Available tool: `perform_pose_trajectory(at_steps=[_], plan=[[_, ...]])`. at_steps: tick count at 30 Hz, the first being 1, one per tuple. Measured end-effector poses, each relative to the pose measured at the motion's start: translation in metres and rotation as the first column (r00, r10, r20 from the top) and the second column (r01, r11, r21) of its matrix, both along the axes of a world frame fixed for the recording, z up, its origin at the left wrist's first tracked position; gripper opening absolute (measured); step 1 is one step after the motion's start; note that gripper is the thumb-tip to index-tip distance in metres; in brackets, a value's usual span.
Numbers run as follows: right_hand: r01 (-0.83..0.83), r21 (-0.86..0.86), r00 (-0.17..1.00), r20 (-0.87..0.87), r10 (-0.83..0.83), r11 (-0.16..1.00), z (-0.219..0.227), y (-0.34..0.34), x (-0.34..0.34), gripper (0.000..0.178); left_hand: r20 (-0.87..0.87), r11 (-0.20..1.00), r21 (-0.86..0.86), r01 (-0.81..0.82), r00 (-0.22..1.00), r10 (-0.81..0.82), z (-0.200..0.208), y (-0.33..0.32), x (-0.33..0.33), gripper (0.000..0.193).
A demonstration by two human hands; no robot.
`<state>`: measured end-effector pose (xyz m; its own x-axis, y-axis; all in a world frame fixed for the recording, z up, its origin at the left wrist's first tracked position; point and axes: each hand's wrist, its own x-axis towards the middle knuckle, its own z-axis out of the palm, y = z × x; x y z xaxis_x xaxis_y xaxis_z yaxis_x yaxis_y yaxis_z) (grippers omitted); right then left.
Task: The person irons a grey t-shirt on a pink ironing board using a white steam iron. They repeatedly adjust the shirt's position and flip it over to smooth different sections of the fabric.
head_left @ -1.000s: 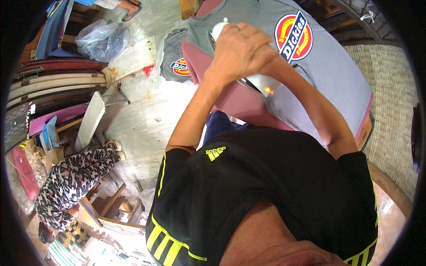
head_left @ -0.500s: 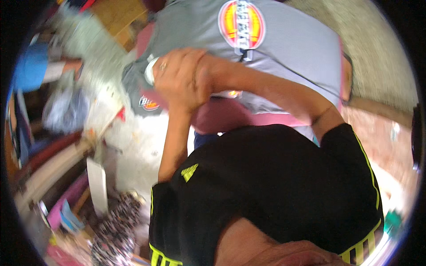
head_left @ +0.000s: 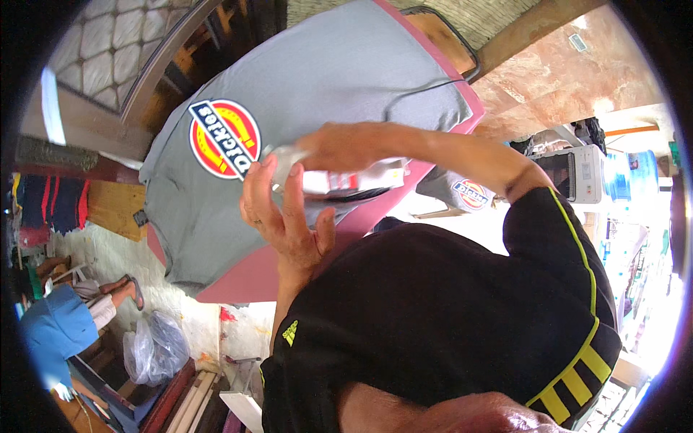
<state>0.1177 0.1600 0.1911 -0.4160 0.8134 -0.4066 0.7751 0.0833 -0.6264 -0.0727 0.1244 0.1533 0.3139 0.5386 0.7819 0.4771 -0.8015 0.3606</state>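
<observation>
A grey T-shirt (head_left: 303,72) with a round red and yellow print is spread over a pink-covered board (head_left: 253,281). Above it, my right hand (head_left: 339,148) is closed around a white object (head_left: 339,182) with a red patch and a greyish rounded end. Blur and the hand hide its exact kind. My left hand (head_left: 281,224) is beside that rounded end, fingers and thumb apart, the fingertips overlapping it in view. Whether they touch it, I cannot tell. A thin dark cord (head_left: 426,88) runs over the shirt from the right edge and drops out of sight behind my right arm.
Another grey printed shirt (head_left: 455,189) lies beyond my right arm. At the right are a white appliance (head_left: 577,173) and blue water jugs (head_left: 639,173). A person in blue (head_left: 61,321) is at the lower left, near a clear plastic bag (head_left: 155,350) and wooden boards (head_left: 191,404).
My view has swung right. My hands, clasped together around something with a white end before, are now apart, the left one with fingers spread. The white object's side has come into sight.
</observation>
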Motion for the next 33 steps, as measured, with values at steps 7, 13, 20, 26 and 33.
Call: perform_pose_trajectory(at_steps=[7,13,20,26,33], plan=[[0.700,0.057,0.713,0.001,-0.701,0.712,0.037,-0.047,0.212,0.049,-0.454,0.938,-0.328,-0.109,0.890,-0.055,-0.070,0.004,0.111,0.068],[0.742,0.272,0.659,-0.129,-0.741,0.613,0.016,-0.024,0.384,0.051,-0.616,0.938,-0.345,-0.031,0.761,-0.202,-0.086,-0.007,0.198,0.069],[0.756,0.288,0.641,-0.144,-0.754,0.588,-0.045,0.038,0.482,0.048,-0.481,0.969,-0.222,0.113,0.851,-0.209,-0.084,0.087,0.288,0.045],[0.601,0.641,0.759,-0.268,-0.594,0.478,-0.082,0.063,0.520,0.044,-0.471,0.953,-0.114,0.279,0.830,-0.299,-0.061,0.212,0.357,0.042],[0.226,0.968,0.702,-0.085,-0.708,0.108,-0.055,0.038,0.469,0.036,-0.701,0.959,-0.139,0.249,0.660,-0.273,-0.068,0.301,0.398,0.057]])
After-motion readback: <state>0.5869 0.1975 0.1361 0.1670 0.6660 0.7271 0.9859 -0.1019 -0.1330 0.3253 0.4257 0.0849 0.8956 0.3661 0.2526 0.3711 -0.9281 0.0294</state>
